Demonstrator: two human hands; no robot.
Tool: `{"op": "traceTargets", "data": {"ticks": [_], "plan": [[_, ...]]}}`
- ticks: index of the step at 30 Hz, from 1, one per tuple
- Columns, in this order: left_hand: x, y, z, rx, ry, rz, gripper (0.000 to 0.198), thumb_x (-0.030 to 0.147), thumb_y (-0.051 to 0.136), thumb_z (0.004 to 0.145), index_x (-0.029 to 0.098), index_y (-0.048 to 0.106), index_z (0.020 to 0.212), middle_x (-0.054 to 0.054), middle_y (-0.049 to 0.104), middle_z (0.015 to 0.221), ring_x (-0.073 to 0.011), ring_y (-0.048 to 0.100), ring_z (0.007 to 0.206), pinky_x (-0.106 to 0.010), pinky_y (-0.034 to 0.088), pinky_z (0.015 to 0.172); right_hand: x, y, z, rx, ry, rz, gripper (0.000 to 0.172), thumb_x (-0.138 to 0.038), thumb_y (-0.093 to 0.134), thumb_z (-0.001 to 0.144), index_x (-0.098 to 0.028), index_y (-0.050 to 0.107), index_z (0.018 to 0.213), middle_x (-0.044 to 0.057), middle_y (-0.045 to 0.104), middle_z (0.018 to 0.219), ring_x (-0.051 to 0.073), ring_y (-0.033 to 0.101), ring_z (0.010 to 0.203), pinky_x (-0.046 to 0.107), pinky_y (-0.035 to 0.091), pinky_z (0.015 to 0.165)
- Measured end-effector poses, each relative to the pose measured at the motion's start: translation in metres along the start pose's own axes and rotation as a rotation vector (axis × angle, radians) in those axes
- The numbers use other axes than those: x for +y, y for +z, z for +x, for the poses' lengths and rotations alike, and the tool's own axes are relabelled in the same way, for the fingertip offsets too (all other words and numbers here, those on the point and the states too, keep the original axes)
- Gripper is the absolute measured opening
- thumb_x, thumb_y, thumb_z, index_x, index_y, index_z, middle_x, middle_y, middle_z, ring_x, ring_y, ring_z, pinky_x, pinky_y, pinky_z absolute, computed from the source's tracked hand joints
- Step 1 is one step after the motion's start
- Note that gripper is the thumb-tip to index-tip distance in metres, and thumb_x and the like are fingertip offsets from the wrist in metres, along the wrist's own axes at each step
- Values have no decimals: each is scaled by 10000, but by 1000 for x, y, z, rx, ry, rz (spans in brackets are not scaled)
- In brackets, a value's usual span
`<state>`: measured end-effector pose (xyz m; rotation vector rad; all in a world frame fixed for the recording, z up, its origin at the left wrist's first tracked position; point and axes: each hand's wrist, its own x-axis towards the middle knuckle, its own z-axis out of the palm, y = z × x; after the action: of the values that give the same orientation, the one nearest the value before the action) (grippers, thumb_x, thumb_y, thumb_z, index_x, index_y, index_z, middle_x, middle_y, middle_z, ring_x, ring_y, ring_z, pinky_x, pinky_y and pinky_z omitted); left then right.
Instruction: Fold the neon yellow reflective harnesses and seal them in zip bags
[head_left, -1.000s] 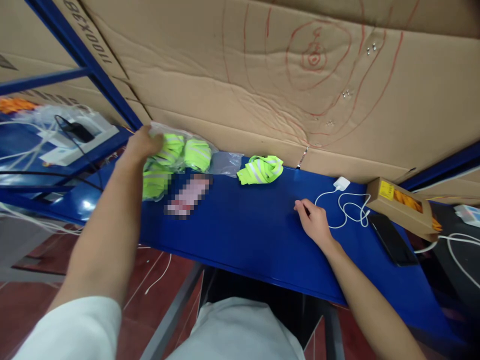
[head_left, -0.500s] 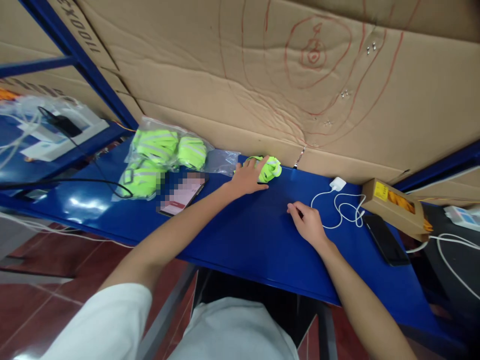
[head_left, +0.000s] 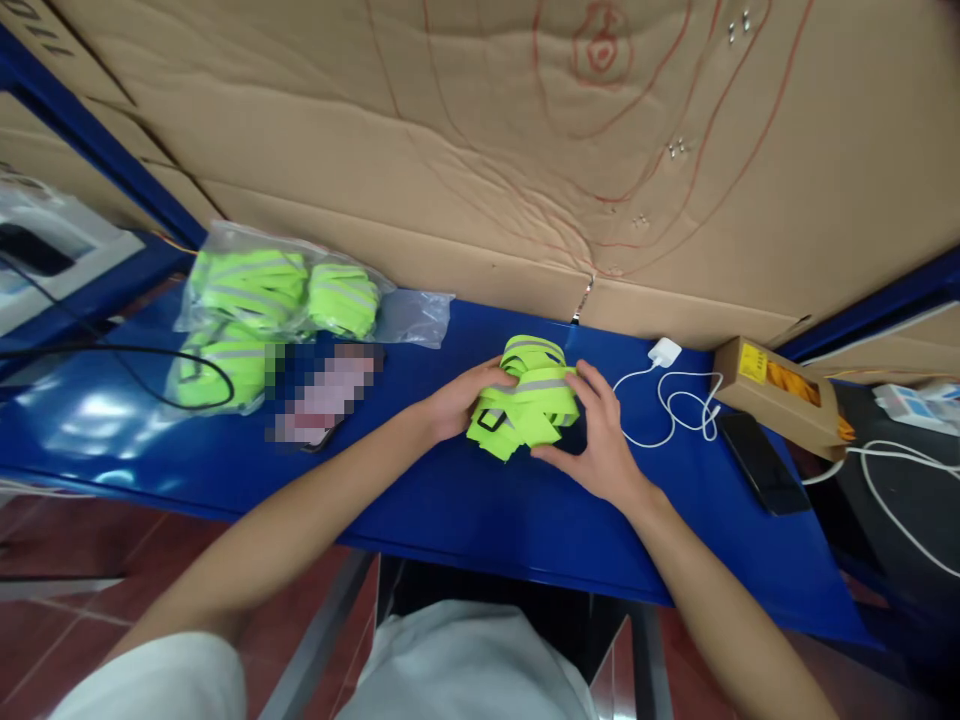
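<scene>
A neon-yellow strap bundle (head_left: 536, 392) with grey reflective stripes and a black buckle is at the middle of the blue table (head_left: 480, 510). My left hand (head_left: 465, 398) grips its left side, with the fingertips partly behind the strap. On the right side, my right hand (head_left: 604, 440) holds the bundle between thumb and fingers. More neon-yellow straps (head_left: 251, 285) lie in clear plastic bags at the back left.
A phone (head_left: 326, 395), partly pixelated, lies left of my left hand. To the right are a white charger (head_left: 664, 352) with its cable, a black phone (head_left: 763, 465) and a cardboard box (head_left: 784, 395). A cardboard wall (head_left: 480, 220) stands behind.
The strap bundle has come from the back edge toward me. My right hand has moved up and taken hold of its right side; my left hand now grips it. The view has shifted slightly.
</scene>
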<state>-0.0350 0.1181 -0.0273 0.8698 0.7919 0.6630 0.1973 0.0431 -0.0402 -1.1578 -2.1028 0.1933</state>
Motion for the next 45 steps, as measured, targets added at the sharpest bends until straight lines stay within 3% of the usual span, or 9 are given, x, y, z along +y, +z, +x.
{"op": "traceTargets", "data": {"ticks": [6, 12, 18, 23, 27, 30, 35, 42, 45], "plan": [[3, -9, -3, -61, -236, -102, 365, 338, 730, 700, 112, 749, 987, -110, 787, 839, -243, 740, 738, -349, 617, 706, 0, -3, -2, -103, -45, 5, 1115, -522, 836, 812, -293, 148, 1659, 191, 202, 1701, 422, 220, 1578, 679, 276, 1239], [5, -7, -6, -88, -320, 19, 468, 550, 770, 809, 163, 757, 1074, -95, 798, 1001, -245, 757, 899, -338, 615, 796, 4, -3, -1, -128, 224, 413, 618, -264, 731, 891, -281, 521, 1473, 86, 647, 1406, 277, 653, 1250, 427, 548, 1057], [14, -9, -8, 162, 175, 484, 667, 674, 578, 937, 259, 545, 1459, -113, 570, 1502, -297, 626, 1279, -453, 535, 1061, 1, -7, 9, -62, 786, 753, 506, -531, 787, 849, -233, 684, 1246, 46, 763, 1102, 239, 726, 983, 376, 588, 919], [15, -8, -20, -210, 600, 894, 873, 564, 793, 822, 310, 415, 1567, -135, 341, 1646, -364, 371, 1516, -545, 402, 1211, -5, -18, 19, -64, 1177, 1200, 464, -602, 697, 893, -197, 737, 1116, 40, 753, 824, 192, 699, 666, 318, 620, 676], [4, 2, -21, -379, 624, 953, 1292, 523, 943, 647, 356, 157, 1658, -137, 204, 1710, -398, 227, 1585, -584, 269, 1283, -7, -28, 21, -116, 1144, 1402, 662, -774, 543, 903, -177, 728, 1123, 78, 748, 819, 236, 730, 741, 314, 618, 595], [-3, 4, -17, -309, 565, 845, 1222, 497, 888, 743, 363, 92, 1661, -150, 280, 1679, -384, 356, 1530, -588, 351, 1233, -6, -34, 19, -112, 1014, 1548, 833, -875, 364, 908, -193, 657, 1287, 110, 757, 1051, 274, 742, 1003, 377, 661, 744], [-8, -1, -12, -141, 520, 850, 1284, 514, 871, 761, 355, -32, 1659, -204, 274, 1671, -388, 488, 1429, -558, 453, 1134, 2, -35, 18, 18, 860, 1571, 696, -763, 353, 990, -197, 619, 1296, 107, 719, 1232, 246, 654, 1261, 407, 624, 995], [-8, 8, -20, -252, 626, 1385, 436, 210, 662, 927, 274, 578, 1350, -89, 606, 1368, -254, 638, 1213, -391, 507, 1023, 25, -36, 19, 42, 702, 1142, 752, -793, 290, 968, -167, 658, 1163, 180, 684, 1290, 283, 593, 1358, 485, 540, 1121], [-6, 7, -23, -127, 858, 1633, 344, 26, 535, 903, 230, 655, 1153, -81, 648, 1266, -243, 643, 1139, -378, 504, 945, 52, -46, 14, 79, 775, 1087, 693, -771, 395, 960, -158, 690, 1090, 178, 724, 1157, 274, 665, 1253, 432, 612, 1022]]}}
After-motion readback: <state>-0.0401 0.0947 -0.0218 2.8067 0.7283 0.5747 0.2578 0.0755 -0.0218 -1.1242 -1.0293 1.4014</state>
